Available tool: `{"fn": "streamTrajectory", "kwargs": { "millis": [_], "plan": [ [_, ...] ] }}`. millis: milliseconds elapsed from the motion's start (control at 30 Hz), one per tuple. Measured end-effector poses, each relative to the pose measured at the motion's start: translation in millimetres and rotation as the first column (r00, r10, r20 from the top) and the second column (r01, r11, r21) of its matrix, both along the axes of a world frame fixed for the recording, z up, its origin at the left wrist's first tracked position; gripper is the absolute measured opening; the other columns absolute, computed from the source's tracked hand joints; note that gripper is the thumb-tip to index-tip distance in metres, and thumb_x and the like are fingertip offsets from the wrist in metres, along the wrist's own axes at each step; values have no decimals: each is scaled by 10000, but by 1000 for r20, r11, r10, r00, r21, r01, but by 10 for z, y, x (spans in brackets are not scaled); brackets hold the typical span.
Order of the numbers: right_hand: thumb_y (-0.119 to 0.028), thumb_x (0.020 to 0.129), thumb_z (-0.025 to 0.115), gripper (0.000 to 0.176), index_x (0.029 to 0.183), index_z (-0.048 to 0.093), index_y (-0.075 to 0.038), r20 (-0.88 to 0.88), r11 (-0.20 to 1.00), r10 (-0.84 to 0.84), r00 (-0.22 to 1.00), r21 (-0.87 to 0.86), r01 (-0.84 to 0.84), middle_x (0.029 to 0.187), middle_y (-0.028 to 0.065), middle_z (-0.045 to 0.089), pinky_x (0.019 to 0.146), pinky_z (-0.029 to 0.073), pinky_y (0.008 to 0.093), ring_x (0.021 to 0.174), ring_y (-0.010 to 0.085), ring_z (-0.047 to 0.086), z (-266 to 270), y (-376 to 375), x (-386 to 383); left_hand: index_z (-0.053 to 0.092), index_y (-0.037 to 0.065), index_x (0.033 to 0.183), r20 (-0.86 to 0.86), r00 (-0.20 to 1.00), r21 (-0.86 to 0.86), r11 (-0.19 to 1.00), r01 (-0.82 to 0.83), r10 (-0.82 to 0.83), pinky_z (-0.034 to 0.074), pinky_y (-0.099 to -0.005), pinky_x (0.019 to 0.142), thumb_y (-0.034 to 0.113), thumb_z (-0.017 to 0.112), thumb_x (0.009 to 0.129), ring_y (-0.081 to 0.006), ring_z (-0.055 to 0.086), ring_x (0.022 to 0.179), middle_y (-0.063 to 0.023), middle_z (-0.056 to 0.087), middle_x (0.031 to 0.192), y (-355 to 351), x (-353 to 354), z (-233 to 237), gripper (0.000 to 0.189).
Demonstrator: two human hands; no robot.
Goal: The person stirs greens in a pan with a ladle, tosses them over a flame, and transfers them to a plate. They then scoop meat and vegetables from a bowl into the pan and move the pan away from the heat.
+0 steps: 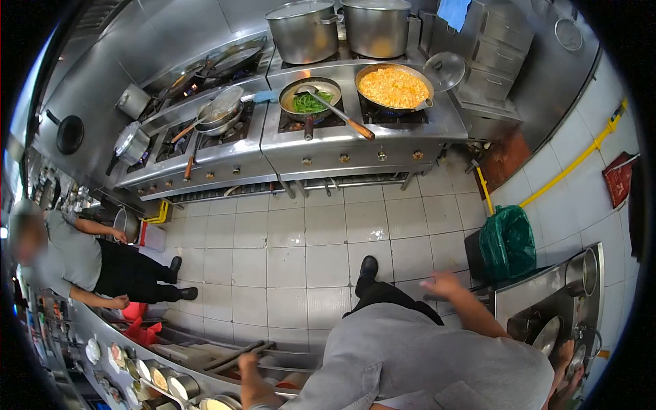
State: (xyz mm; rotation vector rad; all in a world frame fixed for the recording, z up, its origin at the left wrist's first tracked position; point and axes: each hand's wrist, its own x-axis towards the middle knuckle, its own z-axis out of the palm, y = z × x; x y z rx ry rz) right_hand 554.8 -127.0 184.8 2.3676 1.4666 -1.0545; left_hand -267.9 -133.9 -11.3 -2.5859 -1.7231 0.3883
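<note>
My left hand (250, 372) is low in the view, beside the metal shelf and counter edge; motion blurs its fingers. My right hand (443, 284) is over the tiled floor, left of the green-lined bin, also blurred, and nothing can be made out in it. Across the floor, a pan of green vegetables (311, 102) sits on the stove (342, 147) with a wooden-handled ladle (342, 116) resting across it. To its right is a wide pan of orange-yellow food (395, 87).
A person (102, 266) in grey stands at the left. Another person's hands (566, 365) are at the sink (526, 294). Two large pots (303, 34) stand behind the pans. The bin (507, 242) is at the right; bowls (183, 387) line the lower-left counter.
</note>
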Motion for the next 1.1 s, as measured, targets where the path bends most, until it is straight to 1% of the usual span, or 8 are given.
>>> {"fn": "streamTrajectory", "kwargs": {
  "millis": [67, 100, 233, 367, 667, 833, 1033, 1100],
  "plan": [
    [-706, 944, 456, 788, 1494, 496, -144, -382, 939, 324, 866, 16, -345, 1553, 147, 452, 1219, 254, 490, 1477, 348, 341, -359, 372, -541, 518, 191, 1457, -296, 897, -666, 603, -439, 327, 547, -484, 833, 297, 531, 982, -318, 702, 1019, -149, 723, 1177, 436, 990, -333, 487],
    [-709, 953, 419, 795, 1526, 446, -159, -474, 922, 320, 820, -43, -385, 1598, 130, 382, 1233, 208, 506, 1511, 344, 260, -939, 430, -728, 601, 83, 1365, -110, 986, -631, 757, -168, 127, 528, -488, 909, 501, 366, 1068, -358, 673, 1052, -235, 701, 1105, 313, 1435, -604, 565],
    [-695, 983, 311, 786, 1599, 309, -206, -579, 877, 299, 759, -146, -457, 1683, 92, 214, 1258, 79, 536, 1562, 349, 99, -1590, 957, -787, 585, 61, 1375, 63, 725, -953, 256, -159, 685, 521, -482, 927, 505, 375, 1066, -357, 661, 1079, -234, 687, 1145, 594, 2824, 6, 581],
    [-704, 980, 305, 802, 1616, 260, -219, -668, 692, 565, 484, 64, -720, 1689, 88, 197, 1257, 69, 530, 1562, 349, 101, -1629, 1668, -507, 569, 40, 1385, -79, 551, -996, -48, -70, 830, 514, -476, 945, 509, 383, 1064, -356, 649, 1105, -234, 672, 1184, 1006, 3209, 500, 598],
    [-659, 957, 489, 742, 1413, 586, -82, -518, 793, 141, 844, -451, -409, 1494, 146, 535, 1150, 337, 479, 1389, 321, 471, -1142, 2953, -326, 534, -8, 1408, -13, 253, -986, 30, -165, 967, 498, -463, 987, 517, 403, 1059, -353, 621, 1165, -232, 639, 1274, 2182, 3856, 1145, 644],
    [-737, 859, 568, 848, 1414, 592, -96, -581, 765, 52, 812, -500, -407, 1501, 135, 527, 1128, 365, 468, 1380, 317, 474, -1660, 3252, -197, 515, -35, 1421, 22, 115, -970, 49, -240, 993, 489, -455, 1010, 521, 413, 1057, -351, 606, 1198, -231, 621, 1324, 2936, 4026, 1521, 673],
    [-681, 872, 579, 779, 1388, 615, -99, -475, 764, 305, 825, -395, -510, 1487, 158, 533, 1070, 437, 472, 1355, 364, 496, -1697, 3720, -295, 496, -22, 1445, 210, 393, -955, 273, -113, 895, 473, -455, 1040, 539, 423, 1047, -348, 589, 1226, -209, 591, 1395, 3568, 3508, 903, 692],
    [-613, 896, 601, 697, 1373, 627, -105, -397, 784, 364, 843, -358, -507, 1452, 162, 563, 1052, 459, 472, 1326, 377, 522, -1491, 3865, -410, 486, -16, 1452, -20, -1, -995, -20, 101, 1000, 460, -456, 1056, 549, 442, 1033, -353, 580, 1245, -219, 579, 1408, 3895, 3387, 782, 705]
  ]
}}
